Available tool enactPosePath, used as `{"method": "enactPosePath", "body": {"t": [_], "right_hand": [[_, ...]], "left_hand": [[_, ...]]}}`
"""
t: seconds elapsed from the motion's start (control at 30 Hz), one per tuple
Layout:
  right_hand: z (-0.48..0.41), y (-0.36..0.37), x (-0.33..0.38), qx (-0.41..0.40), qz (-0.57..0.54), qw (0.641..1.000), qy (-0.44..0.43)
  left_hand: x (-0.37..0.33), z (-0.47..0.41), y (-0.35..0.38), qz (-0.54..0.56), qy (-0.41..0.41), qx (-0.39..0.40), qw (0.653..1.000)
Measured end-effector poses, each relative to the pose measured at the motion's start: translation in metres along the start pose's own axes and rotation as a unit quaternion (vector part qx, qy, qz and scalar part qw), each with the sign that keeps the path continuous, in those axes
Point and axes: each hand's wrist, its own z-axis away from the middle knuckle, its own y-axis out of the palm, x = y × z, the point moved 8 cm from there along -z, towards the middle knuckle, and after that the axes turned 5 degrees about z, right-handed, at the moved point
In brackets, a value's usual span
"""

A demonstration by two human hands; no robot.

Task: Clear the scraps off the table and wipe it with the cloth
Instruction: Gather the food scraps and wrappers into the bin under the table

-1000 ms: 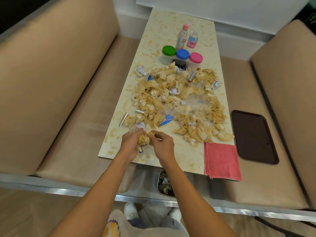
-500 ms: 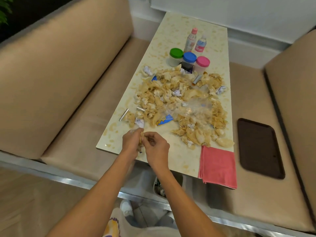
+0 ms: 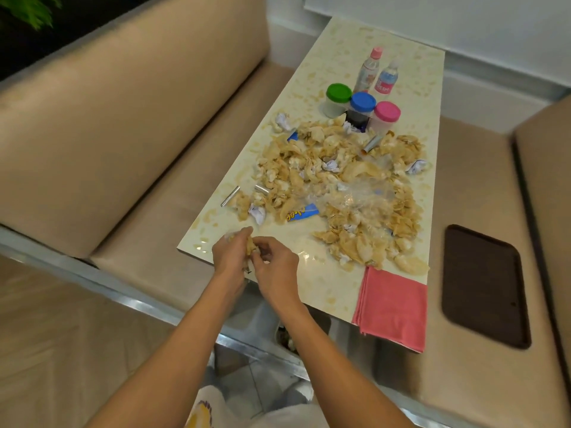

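1. Grip: my left hand (image 3: 230, 256) and right hand (image 3: 275, 270) meet over the near edge of the table (image 3: 324, 291). The fingers of both are curled in round a small clump of scraps (image 3: 251, 247), which is pressed between them.
2. Hold: I judge that the clump is loose and flaky. I keep both palms cupped under it and close the gaps between my fingers so that crumbs do not fall on the floor.
3. Disposal: a container (image 3: 285, 338) shows under the near edge, mostly hidden. It is probably the drop point. I lower the clump close to it before I let go.
4. Remaining work: the main pile of scraps (image 3: 340, 168) covers the middle of the table, mixed with crumpled paper, a clear plastic film (image 3: 355, 193), a blue wrapper (image 3: 301, 213) and short metal tubes. Many handfuls remain.
5. Cloth: the pink cloth (image 3: 394, 307) lies folded at the near right corner and overhangs the edge, just beside the pile. Wiping waits until the scraps are gone.
6. Surface: the top is a glossy, pale speckled slab, so small crumbs are hard to see. Three lidded jars (image 3: 362, 103) and two bottles (image 3: 369, 71) stand at the far end.
7. Room: padded tan benches (image 3: 154, 118) flank the table. A dark tray (image 3: 485, 288) rests on the right seat.
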Motion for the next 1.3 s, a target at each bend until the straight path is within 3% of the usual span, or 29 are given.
{"method": "enactPosePath", "body": {"t": [0.27,0.47,0.57,0.67,0.87,1.07,1.3], "right_hand": [[-0.026,0.038,0.026,-0.027,-0.012,0.999,0.038],[-0.052,0.062,0.045,-0.091,-0.024,0.993,0.073],[-0.070,0.069,0.052,-0.135,0.036,0.989,0.056],[-0.094,0.081,0.060,-0.127,0.151,0.980,0.007],[-0.129,0.115,0.052,-0.060,0.402,0.914,-0.008],[-0.120,0.135,0.036,-0.014,0.486,0.873,-0.025],[-0.097,0.129,0.033,-0.052,0.432,0.897,-0.079]], "left_hand": [[-0.045,-0.046,-0.012,-0.054,0.008,0.047,0.997],[-0.081,-0.087,-0.027,-0.083,0.020,0.076,0.993],[-0.092,-0.102,-0.033,-0.084,0.010,0.094,0.992],[-0.101,-0.113,-0.040,-0.098,0.004,0.102,0.990],[-0.107,-0.126,-0.054,-0.122,-0.002,0.105,0.987],[-0.110,-0.136,-0.064,-0.108,-0.001,0.105,0.989],[-0.101,-0.135,-0.063,-0.116,-0.008,0.114,0.987]]}}
